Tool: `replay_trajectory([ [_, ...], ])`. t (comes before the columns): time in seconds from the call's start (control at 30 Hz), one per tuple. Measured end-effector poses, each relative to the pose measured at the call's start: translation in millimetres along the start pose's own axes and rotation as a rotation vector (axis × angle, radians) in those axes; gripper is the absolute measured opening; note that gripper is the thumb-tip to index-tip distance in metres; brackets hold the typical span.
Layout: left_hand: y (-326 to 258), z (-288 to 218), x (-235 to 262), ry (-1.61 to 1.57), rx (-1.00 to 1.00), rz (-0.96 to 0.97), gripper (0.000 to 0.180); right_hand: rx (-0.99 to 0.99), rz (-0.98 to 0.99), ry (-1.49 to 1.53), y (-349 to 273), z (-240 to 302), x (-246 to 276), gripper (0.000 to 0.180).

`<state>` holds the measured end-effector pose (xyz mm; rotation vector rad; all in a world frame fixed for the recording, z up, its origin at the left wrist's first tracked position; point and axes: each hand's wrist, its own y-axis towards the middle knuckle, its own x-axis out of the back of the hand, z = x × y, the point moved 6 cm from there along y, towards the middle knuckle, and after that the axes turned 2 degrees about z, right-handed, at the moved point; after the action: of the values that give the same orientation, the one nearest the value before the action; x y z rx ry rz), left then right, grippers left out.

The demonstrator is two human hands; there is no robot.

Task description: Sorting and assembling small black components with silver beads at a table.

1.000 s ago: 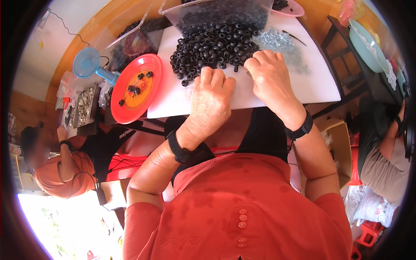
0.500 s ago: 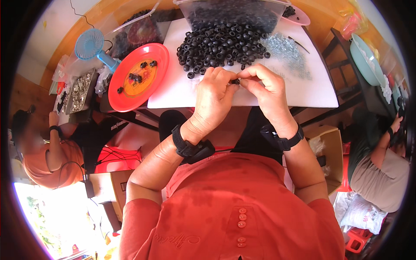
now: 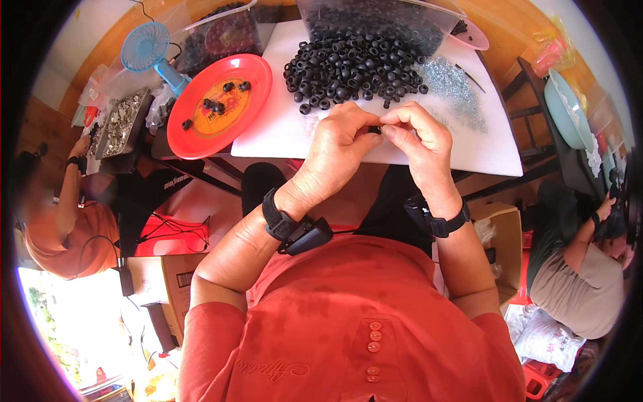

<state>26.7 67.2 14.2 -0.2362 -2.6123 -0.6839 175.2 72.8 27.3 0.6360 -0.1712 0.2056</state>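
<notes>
My left hand point(image 3: 338, 144) is closed, its thumb and forefinger pinching a small black hollow part point(image 3: 374, 129) above the near side of the white board point(image 3: 469, 157). Against that part press the thumb and forefinger of my right hand point(image 3: 425, 141), also pinched; whatever lies between them is hidden. Just beyond both hands spreads a heap of round black hollow parts point(image 3: 355, 67). To its right is a scatter of tiny clear, bluish pieces point(image 3: 452, 87). A red plate point(image 3: 258, 114) on the left bears several black parts point(image 3: 214, 107).
Behind the heap stands a clear plastic bin point(image 3: 429, 33) of black parts. A blue fan point(image 3: 145, 47) and a metal tray point(image 3: 124, 127) are at the left. On the right are a pale green basin point(image 3: 566, 110) and a cardboard box point(image 3: 506, 241). One person sits on each side.
The view has shifted slightly, so the board and plate sit a little differently. Both hands stay pinched together at the fingertips, and more of the black part shows between them.
</notes>
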Motion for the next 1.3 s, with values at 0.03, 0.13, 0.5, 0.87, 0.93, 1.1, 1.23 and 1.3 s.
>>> replay_trajectory([
  [0.03,0,-1,0,-0.003,0.001,-0.002,0.021,-0.001,0.003,-0.003,0,0,1,0.01],
  [0.13,-2,3,0,-0.211,0.143,0.015,0.021,-0.031,0.012,0.007,-1,-3,1,0.01],
  [0.5,1,4,3,-0.281,0.256,0.104,0.019,0.042,-0.007,-0.044,0,4,-6,0.008],
  [0.87,-4,12,13,-0.427,0.361,0.126,0.019,0.212,-0.008,-0.262,-6,17,-12,0.015],
  [0.93,-5,14,13,-0.454,0.391,0.132,0.019,0.297,0.026,-0.39,-9,24,-17,0.023],
  [1.1,-5,21,11,-0.622,0.414,0.032,0.016,0.238,0.046,-0.348,-12,27,-19,0.023],
  [1.23,-3,14,8,-0.535,0.4,0.02,0.015,-0.06,-0.228,-0.392,7,5,26,0.01],
  [1.3,-3,13,9,-0.434,0.366,0.007,0.015,-0.048,-0.225,-0.562,20,6,27,0.002],
])
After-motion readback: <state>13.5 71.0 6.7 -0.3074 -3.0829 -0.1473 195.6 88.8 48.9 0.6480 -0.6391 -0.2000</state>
